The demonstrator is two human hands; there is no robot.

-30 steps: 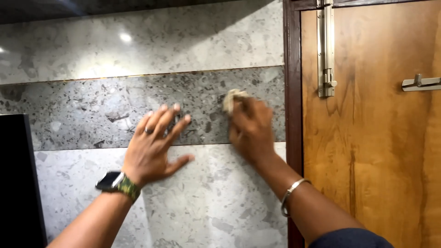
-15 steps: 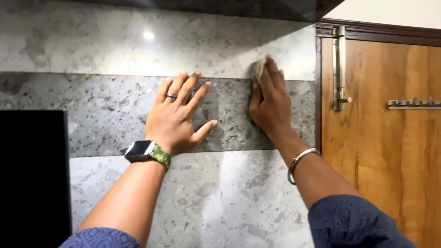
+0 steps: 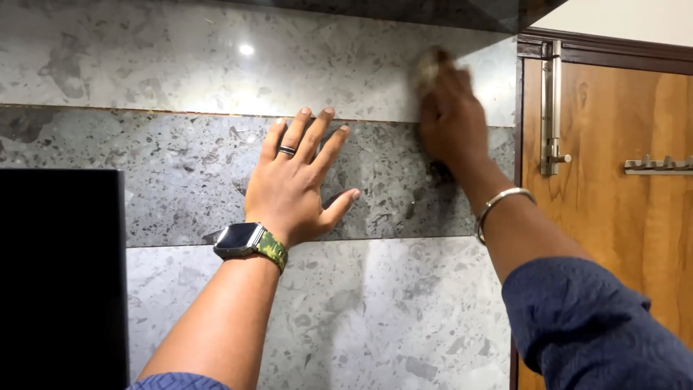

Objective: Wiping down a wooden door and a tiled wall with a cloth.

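Your right hand (image 3: 453,115) is pressed against the stone-patterned wall (image 3: 216,65), high up near the wooden door's (image 3: 621,238) dark frame. Its grip is closed over a small pale cloth (image 3: 426,66); only a blurred edge of the cloth shows above your fingertips, lying on the lighter upper tile just above the seam with the darker band. The hand itself straddles that seam. A metal bangle (image 3: 498,206) sits on the wrist, and the blue sleeve (image 3: 599,332) fills the lower right corner.

Your left hand (image 3: 299,180) lies flat on the darker grey band (image 3: 166,173) of the wall, fingers spread wide and holding nothing, the fingertips reaching up to the seam and the thumb pointing right. It wears a ring (image 3: 287,150) on one finger and a watch (image 3: 242,238) with a green patterned strap on the wrist. The two hands are near each other but apart.

A black panel (image 3: 61,274) stands at the left edge. On the door, a metal slide bolt (image 3: 552,108) runs upright beside the frame, with a metal hook rail (image 3: 660,166) further right.
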